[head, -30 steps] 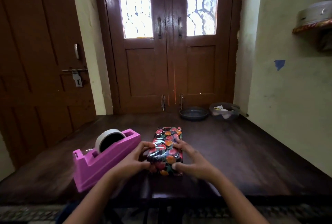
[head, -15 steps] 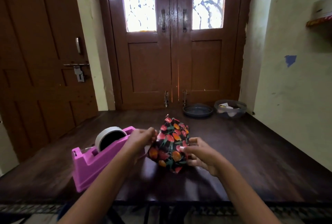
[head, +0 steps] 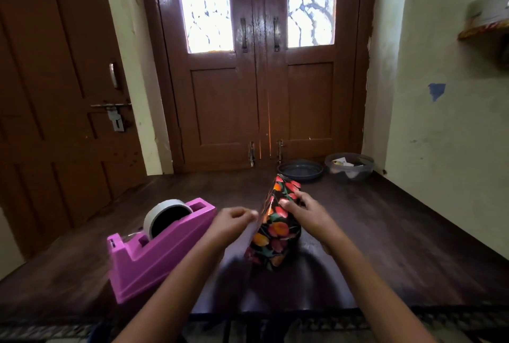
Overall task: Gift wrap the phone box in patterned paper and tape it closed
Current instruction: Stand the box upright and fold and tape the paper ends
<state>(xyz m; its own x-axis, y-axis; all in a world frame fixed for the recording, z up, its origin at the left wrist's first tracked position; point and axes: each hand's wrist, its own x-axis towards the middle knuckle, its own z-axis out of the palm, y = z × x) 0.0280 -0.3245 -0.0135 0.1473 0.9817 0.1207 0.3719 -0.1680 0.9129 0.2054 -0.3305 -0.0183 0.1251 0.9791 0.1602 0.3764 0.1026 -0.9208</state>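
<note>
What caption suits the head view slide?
Left hand and right hand hold the wrapped box on edge beside a tape dispenser.

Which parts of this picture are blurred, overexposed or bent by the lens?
Head view: the glass door panes are blown out white; the left hand and the near edge of the box wrapped in black fruit-patterned paper are motion-blurred; the pink plastic tape dispenser is fairly sharp; the brown wooden door frame splays from wide-angle distortion.

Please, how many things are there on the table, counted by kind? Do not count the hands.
Box: 1
Tape dispenser: 1
Bowls: 2, the dark bowl and the clear bowl
Total: 4
</note>
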